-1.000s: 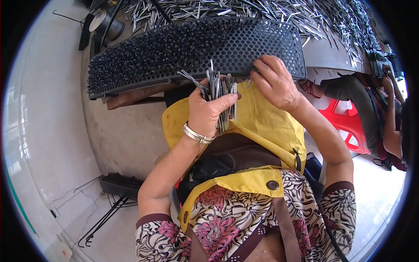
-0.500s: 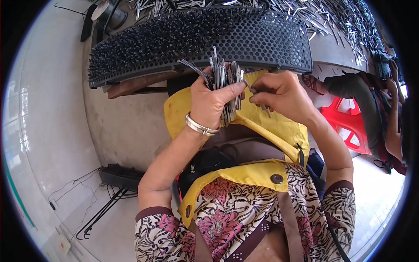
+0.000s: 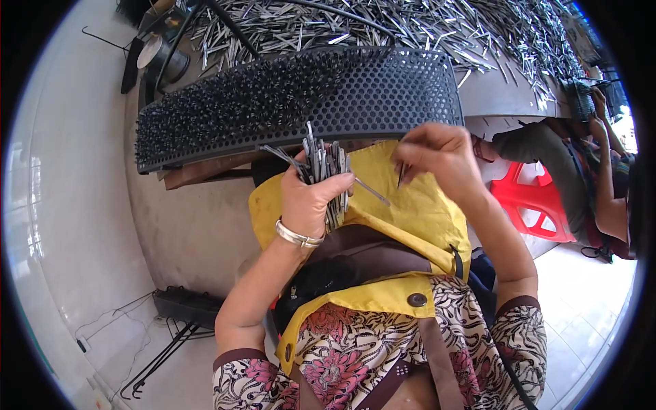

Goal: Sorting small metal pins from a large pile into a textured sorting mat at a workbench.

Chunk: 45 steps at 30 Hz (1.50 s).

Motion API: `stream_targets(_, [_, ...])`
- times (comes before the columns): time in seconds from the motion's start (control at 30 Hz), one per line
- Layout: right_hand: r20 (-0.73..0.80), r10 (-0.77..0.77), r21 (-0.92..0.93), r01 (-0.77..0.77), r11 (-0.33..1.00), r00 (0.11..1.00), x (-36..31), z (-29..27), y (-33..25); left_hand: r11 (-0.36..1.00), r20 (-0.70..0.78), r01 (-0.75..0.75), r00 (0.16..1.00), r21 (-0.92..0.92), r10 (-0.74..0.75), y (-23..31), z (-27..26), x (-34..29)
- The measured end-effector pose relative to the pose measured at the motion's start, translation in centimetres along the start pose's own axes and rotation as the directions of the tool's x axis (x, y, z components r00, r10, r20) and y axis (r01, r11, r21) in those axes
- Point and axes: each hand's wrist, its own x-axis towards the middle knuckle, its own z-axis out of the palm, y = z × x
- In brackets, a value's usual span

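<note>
My left hand (image 3: 306,198) is closed round a bundle of thin grey metal strips (image 3: 328,171), mostly upright, with a few fanned out to the left. From beneath its thumb one strip (image 3: 373,192) pokes out to the right, over the yellow apron (image 3: 410,219). My right hand (image 3: 441,160) is a little to the right of the bundle, apart from it and smeared by motion. Its fingertips pinch a thin dark strip (image 3: 400,179). Beyond both hands stands a black perforated panel (image 3: 410,96), its left part packed with dark upright pieces (image 3: 239,99).
Loose metal strips (image 3: 410,27) cover the table behind the panel. A metal can (image 3: 167,58) is at the far left. At right, another person (image 3: 605,164) sits near a red plastic stool (image 3: 529,198). A black rack (image 3: 184,307) lies on the floor at lower left.
The view has shifted, showing more of the strip-covered table. My right hand has drawn away from the bundle, and one strip now juts out rightward from under my left thumb.
</note>
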Motion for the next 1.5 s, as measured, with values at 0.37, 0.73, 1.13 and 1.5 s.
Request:
stream_targets(0.37, [-0.332, -0.611, -0.406, 0.475, 0.780, 0.719, 9.0, -1.4, -1.6, 0.999, 0.092, -0.022, 0.996, 0.030, 0.019, 0.1, 0.3, -0.4])
stream_targets(0.73, [-0.164, -0.806, -0.683, 0.524, 0.509, 0.568, 13.0, -0.9, -0.4, 0.999, 0.060, 0.002, 0.998, 0.035, -0.004, 0.2, 0.1, -0.6])
stream_targets(1.13, [0.334, -0.774, -0.931, 0.317, -0.182, 0.537, 12.6, -1.1, 0.2, 1.000, 0.034, -0.021, 0.999, 0.014, 0.020, 0.8, 0.2, -0.3])
stream_targets(1.5, [0.378, 0.072, -0.623, 0.197, 0.757, 0.923, 0.9, 4.0, -1.3, 0.997, -0.046, -0.077, 0.996, -0.028, 0.076, 0.7, 0.0, -0.1])
